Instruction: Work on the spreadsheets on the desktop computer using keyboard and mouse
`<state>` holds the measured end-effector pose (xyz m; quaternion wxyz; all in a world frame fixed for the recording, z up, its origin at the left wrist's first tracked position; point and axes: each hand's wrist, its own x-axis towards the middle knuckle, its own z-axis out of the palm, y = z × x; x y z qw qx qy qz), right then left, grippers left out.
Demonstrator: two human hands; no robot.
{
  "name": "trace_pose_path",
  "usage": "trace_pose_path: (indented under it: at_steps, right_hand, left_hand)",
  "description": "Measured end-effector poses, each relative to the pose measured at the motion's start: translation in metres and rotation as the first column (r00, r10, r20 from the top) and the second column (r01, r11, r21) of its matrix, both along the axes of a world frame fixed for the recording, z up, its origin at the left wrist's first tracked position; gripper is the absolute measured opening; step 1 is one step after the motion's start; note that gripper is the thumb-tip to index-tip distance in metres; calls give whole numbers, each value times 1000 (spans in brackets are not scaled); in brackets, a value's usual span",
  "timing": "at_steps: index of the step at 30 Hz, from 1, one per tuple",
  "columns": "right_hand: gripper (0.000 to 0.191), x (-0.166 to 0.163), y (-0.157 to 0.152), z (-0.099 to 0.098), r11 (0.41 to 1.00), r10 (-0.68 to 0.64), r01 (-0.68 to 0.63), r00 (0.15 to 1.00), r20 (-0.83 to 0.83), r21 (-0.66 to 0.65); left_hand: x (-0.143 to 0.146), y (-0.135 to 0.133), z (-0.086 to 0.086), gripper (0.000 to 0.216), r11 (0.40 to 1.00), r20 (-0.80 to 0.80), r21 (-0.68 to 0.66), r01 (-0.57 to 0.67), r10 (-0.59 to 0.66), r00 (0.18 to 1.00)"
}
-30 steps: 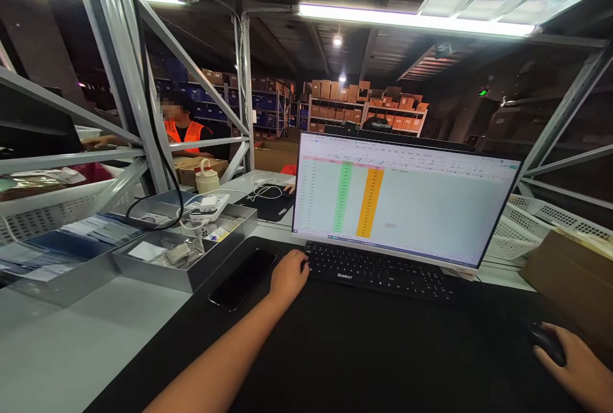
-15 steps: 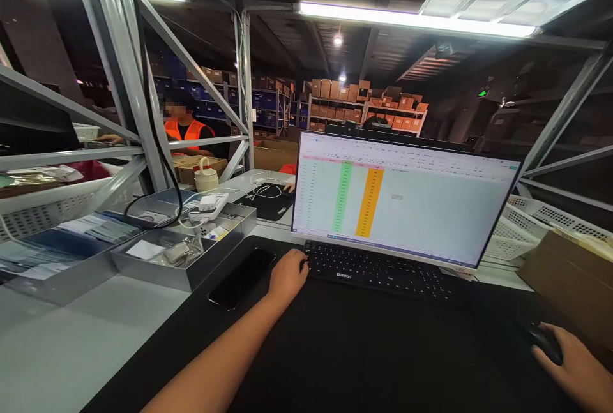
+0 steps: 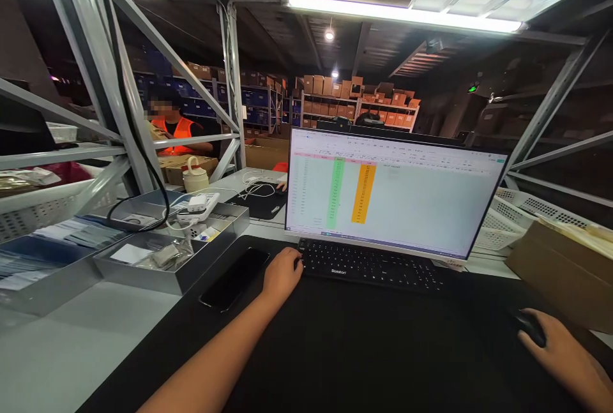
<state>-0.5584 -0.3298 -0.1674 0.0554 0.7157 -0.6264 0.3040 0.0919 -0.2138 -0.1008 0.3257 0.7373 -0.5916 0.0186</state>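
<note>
My left hand [image 3: 283,272] rests at the left end of the black keyboard [image 3: 364,267], fingers lying over its edge keys with nothing in them; the fingertips are partly hidden. Far to the right, my right hand [image 3: 558,339] is wrapped round a black computer mouse [image 3: 531,327] on the black desk mat [image 3: 373,343]. Behind the keyboard stands a monitor [image 3: 421,202] showing a spreadsheet with a green and an orange column; its text is too small to read. A dark phone [image 3: 234,279] lies left of my left hand.
Metal trays [image 3: 143,272] with papers, small bags and a white power strip [image 3: 197,207] stand left, a cable looping above. Behind them is a cream bottle [image 3: 195,177]. A cardboard box [image 3: 560,272] and white baskets [image 3: 498,228] sit right. A person in an orange vest [image 3: 179,132] is beyond the frame.
The whole view has shifted slightly, so things appear further left. On the screen the spreadsheet rows differ, and the orange column now ends higher. Both hands keep their places.
</note>
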Motion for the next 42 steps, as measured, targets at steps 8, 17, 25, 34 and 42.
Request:
trace_pose_path:
  at_steps: [8,17,25,34,42]
  right_hand:
    - [52,11,8,13,999,-34,33,998,45,12]
    - [62,7,11,9,999,23,-23,1000,13,36]
    - [47,9,11,11,999,-37,37,999,28,11]
    - [65,4,9,7,1000,11,-11,1000,16,26]
    - [60,-10,-2,-10,999,30,-30,999,-18,14]
  left_hand:
    - [0,0,1,20,1000,0,5,2,-2,1000]
    - [0,1,0,21,1000,-4,-3,0,0,1000]
    - [-1,1,0,21,1000,-14,-7,-2,2,1000]
    - [-1,1,0,20,1000,-7,-6,1,-1,1000]
    - [0,1,-1,21,1000,-10,-2,-5,5,1000]
